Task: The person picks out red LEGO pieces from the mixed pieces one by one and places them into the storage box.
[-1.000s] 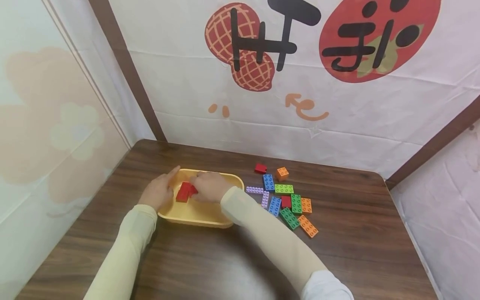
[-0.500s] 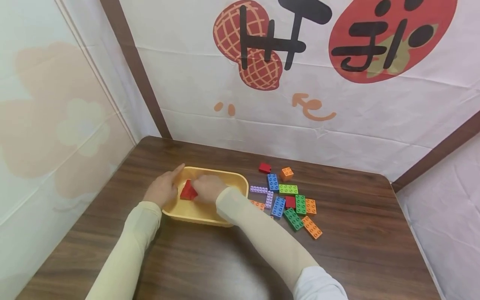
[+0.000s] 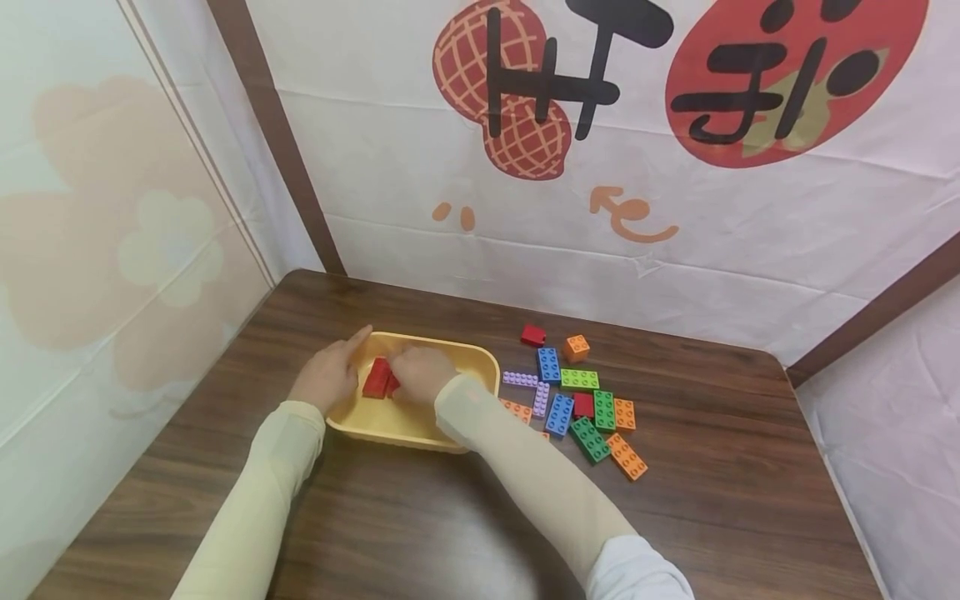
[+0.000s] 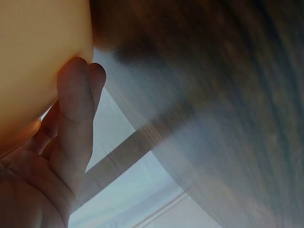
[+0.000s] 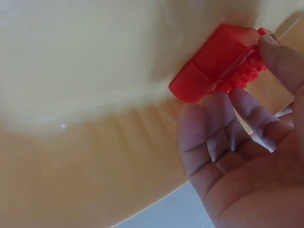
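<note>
The right hand (image 3: 422,372) pinches red plastic studded bricks (image 3: 377,377) inside the yellow plastic tub (image 3: 480,367); the left hand (image 3: 327,375), fingers straight, steadies its rim. Right of the tub, many coloured bricks (image 3: 577,400) remain on the table (image 3: 712,433), so the sorting looks barely begun.

To the right of the hands, loose bricks lie on the dark wooden surface (image 3: 712,500): a red brick (image 3: 533,336), an orange brick (image 3: 577,347), a light green brick (image 3: 579,379) and a purple brick (image 3: 521,379).
</note>
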The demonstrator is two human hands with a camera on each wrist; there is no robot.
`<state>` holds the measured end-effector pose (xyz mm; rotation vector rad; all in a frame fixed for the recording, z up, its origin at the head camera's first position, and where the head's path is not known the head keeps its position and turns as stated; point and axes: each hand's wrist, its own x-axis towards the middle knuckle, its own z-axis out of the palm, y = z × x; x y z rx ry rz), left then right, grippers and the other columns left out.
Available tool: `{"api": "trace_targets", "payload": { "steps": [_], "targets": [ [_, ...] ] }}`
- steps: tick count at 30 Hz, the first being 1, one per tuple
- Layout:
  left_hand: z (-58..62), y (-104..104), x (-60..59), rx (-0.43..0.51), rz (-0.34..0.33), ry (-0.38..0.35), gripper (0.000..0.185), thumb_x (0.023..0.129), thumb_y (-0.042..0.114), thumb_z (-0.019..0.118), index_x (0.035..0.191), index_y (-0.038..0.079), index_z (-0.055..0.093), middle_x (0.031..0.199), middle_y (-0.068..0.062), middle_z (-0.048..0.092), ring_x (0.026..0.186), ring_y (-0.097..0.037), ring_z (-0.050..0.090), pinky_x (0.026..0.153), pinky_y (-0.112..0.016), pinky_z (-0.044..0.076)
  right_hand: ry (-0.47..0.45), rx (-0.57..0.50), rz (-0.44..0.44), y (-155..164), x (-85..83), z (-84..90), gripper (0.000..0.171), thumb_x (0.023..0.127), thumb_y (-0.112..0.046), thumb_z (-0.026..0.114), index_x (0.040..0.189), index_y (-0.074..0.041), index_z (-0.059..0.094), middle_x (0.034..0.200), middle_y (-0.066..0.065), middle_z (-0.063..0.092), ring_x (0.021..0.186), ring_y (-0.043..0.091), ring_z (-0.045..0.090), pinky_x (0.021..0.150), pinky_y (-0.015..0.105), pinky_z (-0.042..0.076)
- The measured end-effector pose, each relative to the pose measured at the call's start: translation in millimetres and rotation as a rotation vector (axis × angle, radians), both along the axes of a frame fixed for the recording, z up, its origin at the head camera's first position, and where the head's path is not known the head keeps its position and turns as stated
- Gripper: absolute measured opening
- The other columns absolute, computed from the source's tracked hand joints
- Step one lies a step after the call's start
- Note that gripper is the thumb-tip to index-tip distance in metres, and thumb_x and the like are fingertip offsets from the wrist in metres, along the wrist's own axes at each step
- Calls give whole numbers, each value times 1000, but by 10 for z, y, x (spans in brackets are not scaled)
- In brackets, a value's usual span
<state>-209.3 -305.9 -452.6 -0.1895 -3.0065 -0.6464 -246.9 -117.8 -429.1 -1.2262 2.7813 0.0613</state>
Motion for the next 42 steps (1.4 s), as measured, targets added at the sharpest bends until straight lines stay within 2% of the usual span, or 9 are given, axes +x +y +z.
{"api": "trace_targets", "payload": {
  "steps": [3,9,12,19,24,26,32,37,42],
  "targets": [
    [-17,19,8,0,-7,7,70,88,-2,56,155,9,39,113,-30,62,90,-45,63,88,-62,50,-1,12,-8,14,14,-19,49,89,-41,77,128,-15,64,107,0,63,90,14,63,75,28,55],
    [-77,31,36,-6,-8,-16,70,89,-1,58,155,8,38,113,-31,62,96,-48,62,93,-63,48,-36,-47,1,35,38,-67,39,87,-42,79,117,-19,71,100,-4,68,88,11,60,78,25,53],
    [-102,28,50,-9,-7,-25,70,89,-1,57,155,8,38,115,-32,61,100,-50,62,94,-64,47,-43,-61,13,58,65,-39,37,87,-44,78,114,-19,72,98,-6,69,89,11,60,79,25,53],
    [-75,35,70,8,-8,-26,71,88,-2,57,155,9,38,114,-30,61,94,-47,63,91,-64,48,39,-49,-2,152,103,162,44,93,-51,68,124,-20,68,106,-1,65,96,17,61,83,32,55],
    [-9,32,72,12,4,-57,71,90,-1,55,157,9,35,126,-35,57,107,-54,59,96,-66,45,51,-45,-43,267,92,258,50,95,-55,62,133,-22,64,121,2,62,111,22,56,95,43,51],
    [7,26,63,13,9,-73,72,90,0,55,158,10,33,129,-36,54,111,-55,57,97,-67,43,41,-61,-50,338,80,269,52,95,-54,62,136,-23,62,125,3,60,117,23,54,101,45,47],
    [1,8,22,8,-2,-48,73,89,-1,54,158,9,33,126,-36,56,106,-55,58,95,-67,45,-16,-100,-70,598,71,275,59,94,-55,62,143,-23,57,137,4,56,128,25,48,108,51,41],
    [5,17,-4,7,-7,-55,73,89,-1,53,158,10,32,127,-37,55,108,-56,57,95,-67,44,-124,-170,-103,835,93,259,79,89,-67,61,153,-24,45,154,8,42,144,29,33,115,58,28],
    [34,23,-31,12,-9,-66,74,89,-1,53,159,10,31,126,-36,54,106,-56,58,95,-68,44,-158,-201,-113,1094,159,298,95,83,-78,58,158,-24,37,159,13,34,147,34,27,115,61,25]
  ]
}}
